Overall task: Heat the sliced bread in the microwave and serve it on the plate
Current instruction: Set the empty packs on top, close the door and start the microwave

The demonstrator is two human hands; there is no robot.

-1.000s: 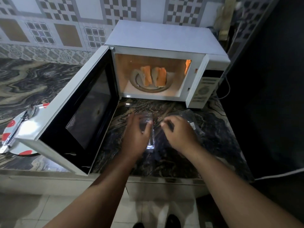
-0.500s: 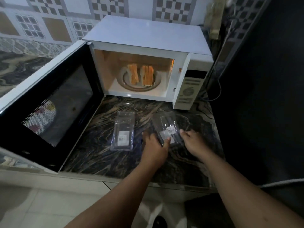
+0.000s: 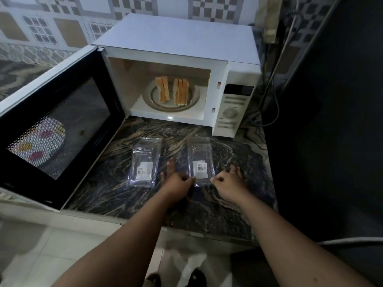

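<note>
Head view: the microwave (image 3: pixel 176 65) stands on the marble counter (image 3: pixel 116 195) with its door (image 3: pixel 56 129) swung fully open to the left. The sliced bread (image 3: pixel 173 91) stands on edge in two groups on the turntable (image 3: pixel 193 98) inside the cavity. The plate (image 3: pixel 39 143) is seen only through the door's mesh window, so it lies behind the door on the left. Two clear plastic trays rest on the counter in front of the oven, well apart from the bread: the left tray (image 3: pixel 145 162) untouched, the right tray (image 3: pixel 200 160) flanked by both hands. The left hand (image 3: pixel 178 179) has thumb and curled fingers at the tray's near left corner; the right hand (image 3: pixel 228 179) has loosely curled fingers at its near right corner. Whether either hand actually pinches the rim or only touches it cannot be told. Judged procedure: settle the right tray flat and parallel to its mate, release it, then withdraw both hands. Before closing the door, confirm that neither tray lies in its swing path; both appear clear of it.
</note>
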